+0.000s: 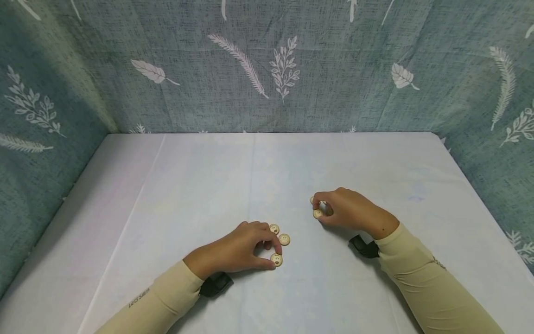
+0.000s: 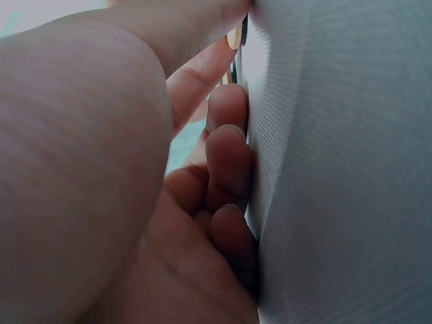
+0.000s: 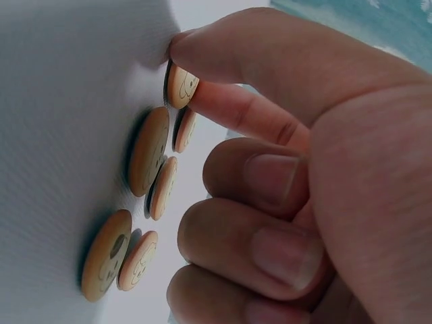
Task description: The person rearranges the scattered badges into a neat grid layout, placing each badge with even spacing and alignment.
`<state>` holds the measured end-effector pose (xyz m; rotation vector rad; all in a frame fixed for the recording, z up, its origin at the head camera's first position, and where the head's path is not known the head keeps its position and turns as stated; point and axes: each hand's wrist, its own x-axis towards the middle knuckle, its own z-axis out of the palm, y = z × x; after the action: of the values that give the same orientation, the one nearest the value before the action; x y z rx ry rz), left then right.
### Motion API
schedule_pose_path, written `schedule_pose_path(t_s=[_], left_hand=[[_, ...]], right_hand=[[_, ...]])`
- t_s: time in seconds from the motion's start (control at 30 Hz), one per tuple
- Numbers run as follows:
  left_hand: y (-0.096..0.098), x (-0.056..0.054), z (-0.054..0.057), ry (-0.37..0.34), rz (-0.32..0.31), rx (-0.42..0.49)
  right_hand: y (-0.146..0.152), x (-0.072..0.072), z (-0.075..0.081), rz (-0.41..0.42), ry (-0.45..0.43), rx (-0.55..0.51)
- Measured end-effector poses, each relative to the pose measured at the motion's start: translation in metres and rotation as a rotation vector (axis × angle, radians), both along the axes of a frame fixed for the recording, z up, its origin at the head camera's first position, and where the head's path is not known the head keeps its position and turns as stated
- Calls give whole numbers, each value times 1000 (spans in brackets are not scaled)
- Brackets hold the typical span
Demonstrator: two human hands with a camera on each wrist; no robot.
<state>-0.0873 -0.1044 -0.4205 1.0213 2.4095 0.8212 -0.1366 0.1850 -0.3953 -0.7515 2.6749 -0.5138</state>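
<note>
My left hand (image 1: pixel 244 248) pinches a small round wooden disc (image 1: pixel 276 260) with a drawn face between thumb and index finger, low on the white cloth. Two similar discs, a nearer one (image 1: pixel 284 239) and a farther one (image 1: pixel 274 228), lie just beyond its fingers. In the left wrist view the other fingers (image 2: pixel 228 158) are curled against the cloth. Farther right, my right hand (image 1: pixel 350 208) pinches another wooden disc (image 1: pixel 318 214) by its edge. Several more discs, one of them showing a dark patch (image 3: pixel 108 255), lie under its curled fingers in the right wrist view.
A white cloth (image 1: pixel 187 185) covers the table. Green curtains with white leaf prints (image 1: pixel 333 69) stand along the back and both sides. A black wrist device (image 1: pixel 216 284) sits under the left wrist, another (image 1: pixel 364 247) under the right.
</note>
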Motion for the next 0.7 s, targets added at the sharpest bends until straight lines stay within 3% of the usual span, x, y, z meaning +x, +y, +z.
schedule_pose_path(t_s=[0.7], left_hand=[[0,4,1,38,2,-13]], right_hand=[[-4,3,4,6,4,-23]])
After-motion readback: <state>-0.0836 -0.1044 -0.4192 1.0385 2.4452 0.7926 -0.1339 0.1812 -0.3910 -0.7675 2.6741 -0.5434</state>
